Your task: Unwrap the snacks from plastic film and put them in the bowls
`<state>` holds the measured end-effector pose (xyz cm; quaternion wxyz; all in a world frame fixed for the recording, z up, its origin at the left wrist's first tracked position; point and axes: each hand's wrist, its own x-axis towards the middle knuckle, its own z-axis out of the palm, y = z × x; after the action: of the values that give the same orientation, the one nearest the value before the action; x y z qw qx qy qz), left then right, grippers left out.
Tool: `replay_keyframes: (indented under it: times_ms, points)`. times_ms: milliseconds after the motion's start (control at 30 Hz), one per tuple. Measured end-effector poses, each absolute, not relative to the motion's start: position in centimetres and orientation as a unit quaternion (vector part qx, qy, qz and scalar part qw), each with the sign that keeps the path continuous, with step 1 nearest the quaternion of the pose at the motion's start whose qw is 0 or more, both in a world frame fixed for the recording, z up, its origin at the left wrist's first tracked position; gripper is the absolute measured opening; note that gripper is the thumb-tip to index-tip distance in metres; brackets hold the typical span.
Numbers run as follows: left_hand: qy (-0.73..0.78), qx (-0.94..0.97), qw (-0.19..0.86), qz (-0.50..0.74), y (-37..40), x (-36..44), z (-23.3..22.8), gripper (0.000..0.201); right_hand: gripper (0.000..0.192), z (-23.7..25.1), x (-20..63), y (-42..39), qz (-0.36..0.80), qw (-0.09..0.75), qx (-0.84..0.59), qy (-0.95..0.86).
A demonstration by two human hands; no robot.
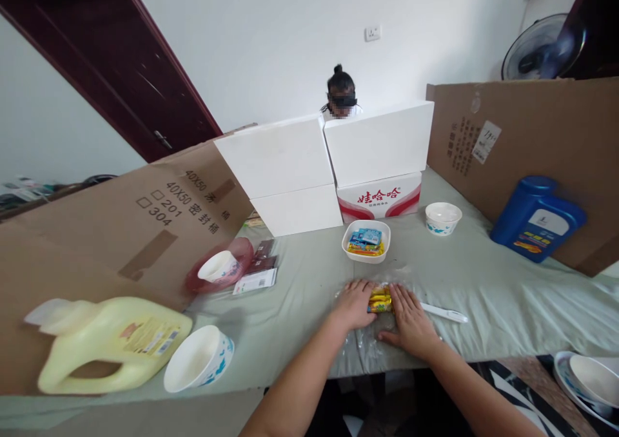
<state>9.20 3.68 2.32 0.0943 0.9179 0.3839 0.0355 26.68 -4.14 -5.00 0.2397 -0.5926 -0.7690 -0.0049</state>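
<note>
Left hand (354, 303): lying flat, fingers spread, pressing the clear plastic bag (372, 334), gripping nothing.
Right hand (410, 320): pressing flat likewise.
Yellow snack packet (380, 300): sitting between both hands, near table edge.

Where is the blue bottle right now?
The blue bottle lies at the far right of the table in the head view, leaning against the cardboard wall, to the right of the small white bowl.
</note>
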Motion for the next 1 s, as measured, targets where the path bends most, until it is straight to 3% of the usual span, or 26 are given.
replay_keyframes:
  times_ms: [267,533,767,1000]
  points:
    - [0.421,0.904,0.073,-0.019,5.9,7.0,3.9,0.074,0.105,-5.6,26.7,-4.1,-0.025,0.202,-0.589,-0.782]
    - [0.455,0.889,0.043,-0.023,8.1,3.5,5.1,0.057,0.094,-5.4,26.9,-4.0,0.012,0.190,-0.583,-0.790]
    - [0.386,0.920,0.007,0.063,6.9,4.4,3.8,0.058,0.087,-5.1,26.9,-4.1,0.004,0.193,-0.582,-0.790]
    - [0.375,0.925,0.029,0.046,6.8,6.1,3.3,0.064,0.084,-5.0,26.9,-4.2,-0.011,0.187,-0.580,-0.793]
